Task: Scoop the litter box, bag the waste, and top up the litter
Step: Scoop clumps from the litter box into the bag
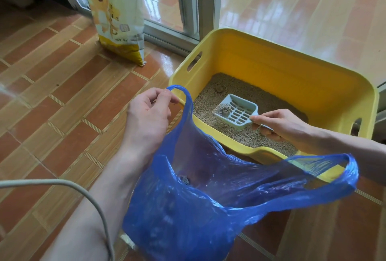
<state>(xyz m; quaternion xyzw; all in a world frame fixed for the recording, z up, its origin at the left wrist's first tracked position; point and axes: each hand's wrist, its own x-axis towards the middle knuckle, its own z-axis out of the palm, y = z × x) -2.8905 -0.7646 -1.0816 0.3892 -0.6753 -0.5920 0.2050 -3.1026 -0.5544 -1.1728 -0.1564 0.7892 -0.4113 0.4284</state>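
Right hand [277, 124] grips the pale-blue slotted plastic scoop [236, 112], clump aboard; the translucent blue plastic bag [208, 198] gapes to its left, handle pinched by left hand [148, 112].

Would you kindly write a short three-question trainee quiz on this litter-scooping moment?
1. True or false: the scoop is empty.
2. Which hand holds the blue bag by its handle? A) left hand B) right hand
3. Fill in: a second clump lies in the litter near the yellow box's ____ wall.

Key: 1 false, it carries a clump. 2 A. 3 far.
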